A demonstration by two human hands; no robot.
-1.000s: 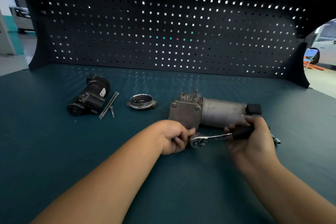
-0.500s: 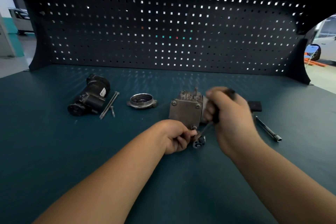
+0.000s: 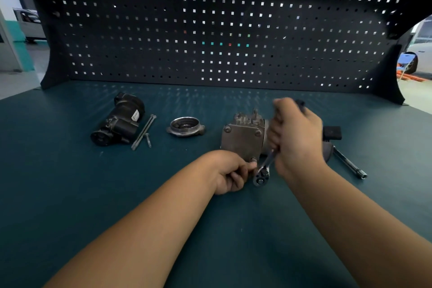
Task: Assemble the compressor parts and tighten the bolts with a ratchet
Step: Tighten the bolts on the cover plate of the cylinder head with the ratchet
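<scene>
Compressor (image 3: 243,140) lies on its side mid-bench (image 3: 210,229), square end plate toward the camera. Ratchet (image 3: 261,174) has its head at the plate's lower near corner, and its handle rises up and back into the right hand (image 3: 297,138). That hand's fingers are wrapped round the grip, and it is blurred, so it looks mid-swing. Left hand (image 3: 231,172) is curled at the same corner, thumb tip against the plate just beside the ratchet head. Whether it pinches the socket or only braces the housing cannot be told. To do this stroke well, I judge the socket should sit square and fully home on the bolt head. The left hand can press it on and stop the housing rolling. Short, even arcs suit best, with the handle held clear of the cylinder behind it. Snug this corner only, then work the plate's other corners crosswise. Motor (image 3: 119,121), cap (image 3: 185,126) and loose bolts (image 3: 143,132) lie well apart to the left, not yet fitted.
</scene>
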